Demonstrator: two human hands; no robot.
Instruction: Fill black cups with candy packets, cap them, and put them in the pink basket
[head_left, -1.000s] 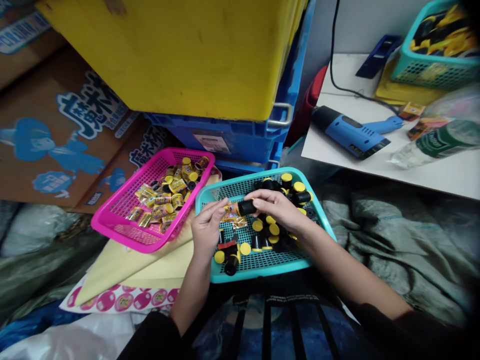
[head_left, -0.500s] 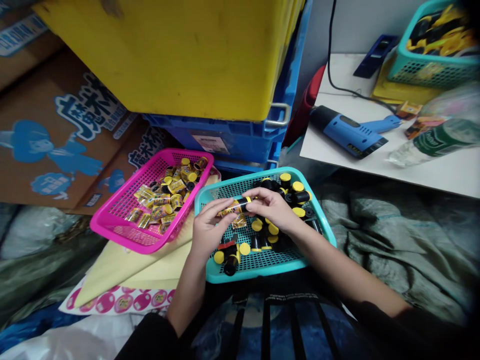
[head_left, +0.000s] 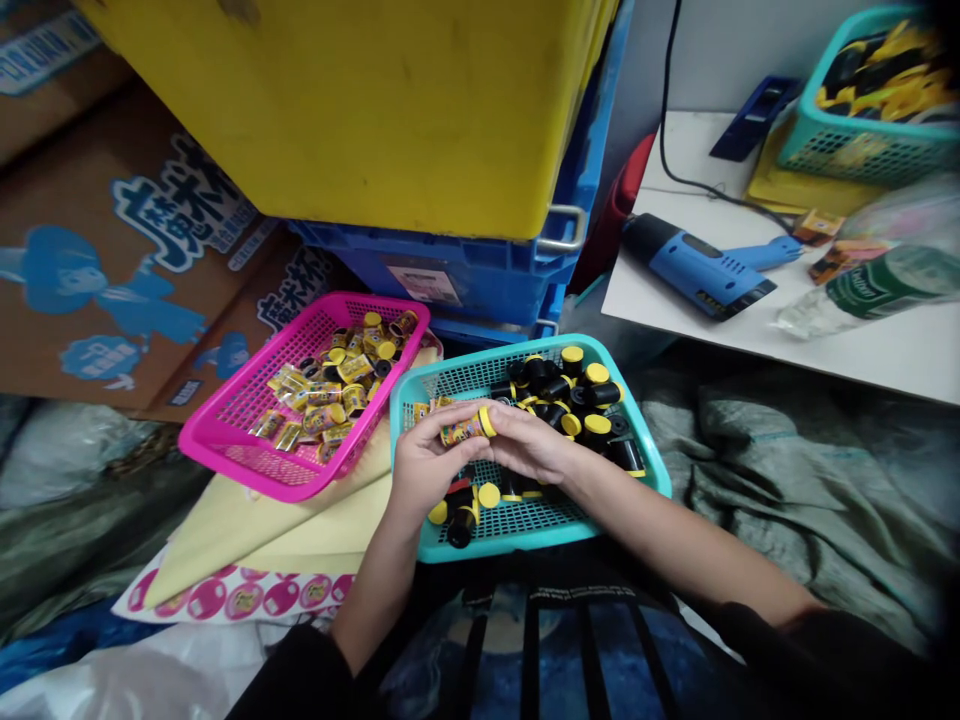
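Between my two hands lies a small canister [head_left: 463,429] with a yellow cap and a colourful printed sleeve around its body. My left hand [head_left: 424,455] is closed around the sleeved body. My right hand [head_left: 529,440] presses its fingers at the yellow-capped end. Both hands are over a teal basket [head_left: 525,545], which holds several black canisters [head_left: 600,392] with yellow caps, some standing and some lying. To the left, a pink basket [head_left: 217,430] contains several sleeved canisters [head_left: 324,415] with yellow printing.
A yellow bin [head_left: 360,120] rests on blue crates [head_left: 465,280] ahead. Printed cartons [head_left: 90,250] stand at the left. On the white table [head_left: 840,350] at right lie a blue heat gun [head_left: 697,265], a bottle [head_left: 874,285] and another teal basket [head_left: 840,145].
The printed sleeve now covers the canister's black body, up to the yellow cap. My right hand has moved slightly down and its fingers have closed in around the capped end.
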